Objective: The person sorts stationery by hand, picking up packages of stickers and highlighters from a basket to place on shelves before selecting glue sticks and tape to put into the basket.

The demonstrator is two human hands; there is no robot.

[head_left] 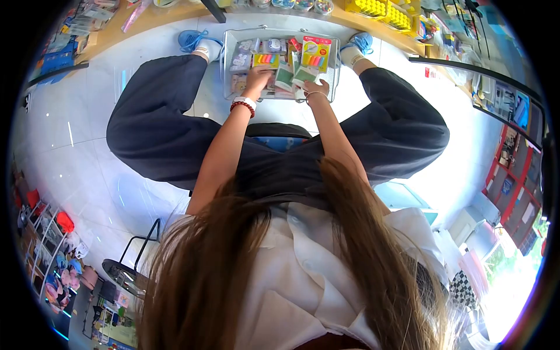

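Note:
A silver mesh basket (231,44) stands on the floor between my feet, filled with small packaged goods. My right hand (317,89) is at its near right side, closed on the lower edge of a green-and-white packet (305,75). Another green-and-white packet (284,76) leans just left of it. My left hand (258,81), with a red beaded bracelet at the wrist, reaches over the near rim with fingers curled; what they grip is hidden. Beyond it lies a yellow pack with coloured strips (266,59). A larger yellow-and-red pack of coloured strips (315,52) stands at the back right.
A wooden shelf (175,16) curves along the far side, bearing yellow trays (398,23) and round tubs (303,4). My shoes (198,42) flank the basket. A wire rack (44,239) stands at left, beside a black-framed chair (137,256). Red-framed shelving (513,175) is at right.

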